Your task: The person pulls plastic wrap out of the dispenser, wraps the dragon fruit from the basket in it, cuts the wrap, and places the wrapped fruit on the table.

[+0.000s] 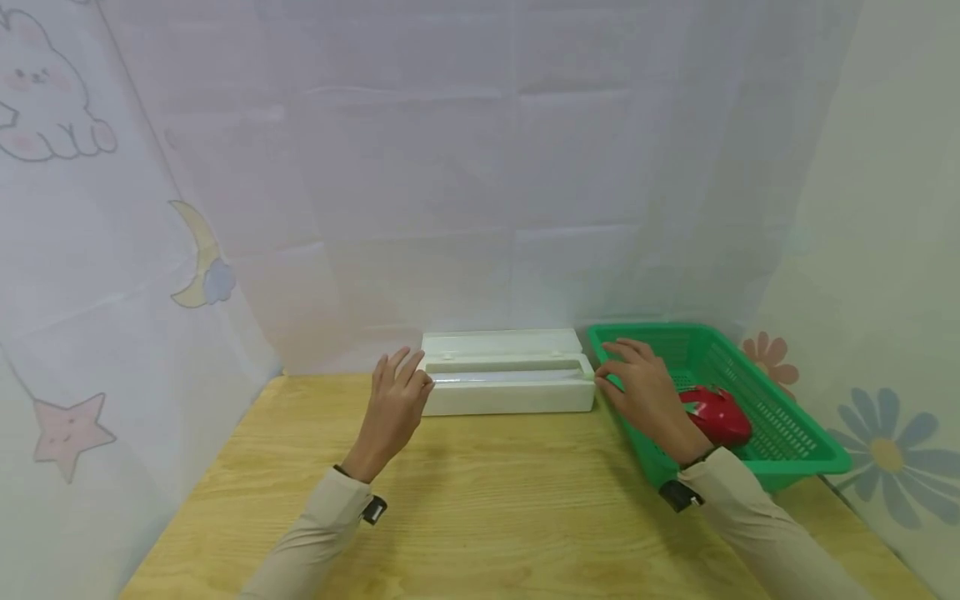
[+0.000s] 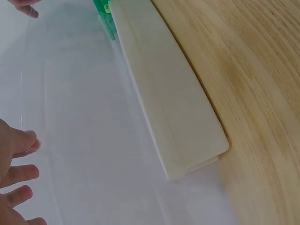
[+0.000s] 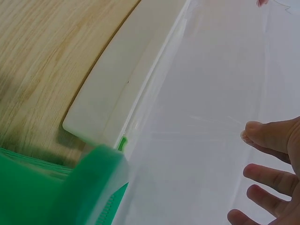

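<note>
A long white cling film dispenser (image 1: 510, 400) lies on the table with its lid (image 1: 502, 342) raised at the back. Inside it a pale roll (image 1: 510, 377) shows. My left hand (image 1: 392, 408) is above the box's left end, thumb and index finger pinching the edge of clear cling film (image 2: 70, 108). At the right end, my right hand (image 1: 643, 398) pinches the film's other corner, its remaining fingers spread. In both wrist views the see-through sheet spans from the fingertips to the box. A small green piece (image 3: 122, 143) sits at the box's right end.
A green plastic basket (image 1: 795, 467) stands right of the box, under my right forearm, with a shiny red object (image 1: 720, 417) inside. The wooden table (image 1: 465, 517) ends against a white cloth backdrop (image 1: 420, 183) printed with cartoon figures and flowers at the sides.
</note>
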Tool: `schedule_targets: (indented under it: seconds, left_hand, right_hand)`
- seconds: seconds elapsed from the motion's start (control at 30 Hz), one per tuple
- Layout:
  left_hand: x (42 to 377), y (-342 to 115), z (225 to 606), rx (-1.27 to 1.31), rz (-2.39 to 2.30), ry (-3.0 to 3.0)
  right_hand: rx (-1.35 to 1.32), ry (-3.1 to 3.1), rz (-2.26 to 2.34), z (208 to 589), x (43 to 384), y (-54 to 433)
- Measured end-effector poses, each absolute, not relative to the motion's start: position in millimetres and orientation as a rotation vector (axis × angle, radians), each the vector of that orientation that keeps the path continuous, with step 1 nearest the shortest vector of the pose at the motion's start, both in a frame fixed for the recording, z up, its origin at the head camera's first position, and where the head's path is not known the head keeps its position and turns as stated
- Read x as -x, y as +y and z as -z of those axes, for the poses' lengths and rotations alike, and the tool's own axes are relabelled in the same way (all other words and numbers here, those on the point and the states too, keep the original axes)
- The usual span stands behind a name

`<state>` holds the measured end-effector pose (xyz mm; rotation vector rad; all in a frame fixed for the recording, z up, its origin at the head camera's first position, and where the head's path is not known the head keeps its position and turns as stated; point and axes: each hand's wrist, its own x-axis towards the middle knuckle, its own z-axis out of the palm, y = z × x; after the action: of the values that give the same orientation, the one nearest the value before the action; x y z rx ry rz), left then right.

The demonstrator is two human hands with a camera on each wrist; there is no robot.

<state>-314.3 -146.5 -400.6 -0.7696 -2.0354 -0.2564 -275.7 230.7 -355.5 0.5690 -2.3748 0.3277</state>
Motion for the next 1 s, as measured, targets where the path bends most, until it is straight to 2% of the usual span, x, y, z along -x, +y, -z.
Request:
schedule_targets:
  seconds: [1.0]
  left_hand:
    - [319, -138, 377, 0.708, 0.266, -1.93]
  right_hand:
    - [-0.604, -2.126, -0.43, 352, 278, 234]
